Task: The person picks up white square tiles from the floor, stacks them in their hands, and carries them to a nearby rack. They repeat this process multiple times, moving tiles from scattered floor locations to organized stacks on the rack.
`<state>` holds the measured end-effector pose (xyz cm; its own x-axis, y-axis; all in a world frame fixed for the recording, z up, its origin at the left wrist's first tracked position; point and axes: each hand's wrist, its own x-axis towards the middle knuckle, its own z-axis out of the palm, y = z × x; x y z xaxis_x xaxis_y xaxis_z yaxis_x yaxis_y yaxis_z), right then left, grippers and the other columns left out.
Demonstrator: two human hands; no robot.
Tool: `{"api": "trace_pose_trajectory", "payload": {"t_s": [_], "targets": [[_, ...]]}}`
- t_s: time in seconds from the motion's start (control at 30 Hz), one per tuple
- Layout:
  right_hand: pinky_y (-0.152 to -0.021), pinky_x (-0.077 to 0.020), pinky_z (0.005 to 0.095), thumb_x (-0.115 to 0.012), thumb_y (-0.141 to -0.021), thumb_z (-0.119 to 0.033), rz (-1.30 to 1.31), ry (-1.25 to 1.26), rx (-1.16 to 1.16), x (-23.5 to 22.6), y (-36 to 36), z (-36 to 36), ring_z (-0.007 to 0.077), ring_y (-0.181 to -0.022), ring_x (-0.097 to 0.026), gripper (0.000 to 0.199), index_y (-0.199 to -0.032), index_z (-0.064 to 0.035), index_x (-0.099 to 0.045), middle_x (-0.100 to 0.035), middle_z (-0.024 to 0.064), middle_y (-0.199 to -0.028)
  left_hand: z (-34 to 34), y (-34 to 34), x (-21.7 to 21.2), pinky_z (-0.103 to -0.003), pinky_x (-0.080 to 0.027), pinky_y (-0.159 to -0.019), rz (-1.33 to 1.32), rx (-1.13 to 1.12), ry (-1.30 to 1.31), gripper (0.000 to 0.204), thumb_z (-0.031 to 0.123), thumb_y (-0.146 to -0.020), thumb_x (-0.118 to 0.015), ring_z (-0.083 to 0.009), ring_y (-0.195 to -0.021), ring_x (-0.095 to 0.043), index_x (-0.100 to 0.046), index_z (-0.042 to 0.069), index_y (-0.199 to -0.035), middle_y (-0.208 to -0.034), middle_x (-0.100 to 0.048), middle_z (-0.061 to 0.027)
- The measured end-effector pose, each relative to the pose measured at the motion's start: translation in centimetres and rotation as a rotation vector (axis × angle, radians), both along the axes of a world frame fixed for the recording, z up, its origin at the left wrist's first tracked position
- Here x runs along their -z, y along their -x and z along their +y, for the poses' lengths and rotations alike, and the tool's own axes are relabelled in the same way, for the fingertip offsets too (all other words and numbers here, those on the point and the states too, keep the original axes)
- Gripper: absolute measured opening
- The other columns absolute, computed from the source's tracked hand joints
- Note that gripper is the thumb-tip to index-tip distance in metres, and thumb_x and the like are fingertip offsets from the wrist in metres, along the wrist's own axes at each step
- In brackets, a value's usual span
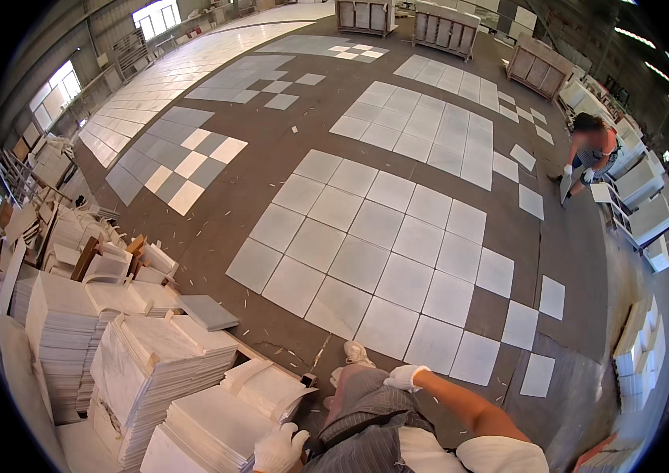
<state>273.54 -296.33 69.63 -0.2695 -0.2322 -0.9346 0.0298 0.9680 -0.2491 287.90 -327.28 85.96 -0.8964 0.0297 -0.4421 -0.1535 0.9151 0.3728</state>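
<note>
My left hand (281,448), in a white work glove, is at the near edge of a stack of white marble tiles (207,418). Its fingers are slightly bent and apart, with nothing seen in them; whether it presses on the stack I cannot tell. My right hand (405,378), also gloved in white, lies on my thigh with its fingers laid over the grey cloth, holding nothing. Just beyond my shoe (358,353) a large grid of pale grey square tiles (364,266) covers the floor, with a few set checkerwise along its right side.
Tall tile stacks (145,370) and a loose grey slab (208,312) crowd the left. Farther off lie a grey-and-white checkered patch (181,162) and another pale grid (421,130). Wooden crates (443,30) stand at the back. A co-worker (593,150) bends over at the right, near racks (642,197).
</note>
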Motion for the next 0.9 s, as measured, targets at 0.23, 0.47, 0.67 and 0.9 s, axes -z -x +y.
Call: {"api": "trace_pose_trajectory", "payload": {"t_s": [0.23, 0.47, 0.67, 0.9], "targets": [[-0.069, -0.0565, 0.0385, -0.048, -0.089, -0.044, -0.058, -0.036, 0.518, 7.1, 4.8, 5.5, 0.0329, -0.075, -0.07, 0.052, -0.11, -0.001, -0.068, -0.07, 0.0231, -0.089, -1.1, 7.6, 2.4, -0.046, -0.051, -0.081, -0.109, -0.024, -0.035, 0.042, 0.046, -0.092, -0.051, -0.0369, -0.095, -0.064, -0.064, 0.01, -0.109, -0.11, -0.065, -0.0145], [-0.069, -0.0563, 0.0368, -0.048, -0.09, -0.041, 0.083, 0.096, 0.442, 6.6, 16.0, 5.3, 0.0281, -0.074, -0.07, 0.048, -0.105, -0.0001, -0.069, -0.071, 0.0189, -0.09, 1.9, 18.3, 2.1, -0.046, -0.049, -0.086, -0.11, -0.172, -0.049, 0.04, 0.044, -0.093, -0.049, -0.0339, -0.1, -0.062, -0.064, 0.012, -0.111, -0.11, -0.064, -0.0138], [-0.065, -0.0538, 0.0341, -0.047, -0.093, -0.038, -0.043, 0.285, 0.809, 9.0, 24.1, 6.5, 0.023, -0.073, -0.068, 0.043, -0.099, 0.0007, -0.066, -0.07, 0.0125, -0.085, 5.6, 22.9, 3.3, -0.047, -0.05, -0.082, -0.139, -0.132, -0.055, 0.039, 0.045, -0.093, -0.048, -0.0349, -0.095, -0.063, -0.065, 0.011, -0.102, -0.098, -0.066, -0.015], [-0.062, -0.0536, 0.034, -0.045, -0.096, -0.033, -0.039, 0.321, 0.921, 12.2, 26.4, 6.4, 0.0214, -0.069, -0.066, 0.038, -0.099, 0.0, -0.064, -0.069, 0.0104, -0.083, 5.7, 27.8, 2.2, -0.049, -0.049, -0.083, -0.214, 0.02, -0.012, 0.029, 0.043, -0.096, -0.048, -0.0388, -0.104, -0.058, -0.06, 0.017, -0.104, -0.109, -0.064, -0.0163]]}}
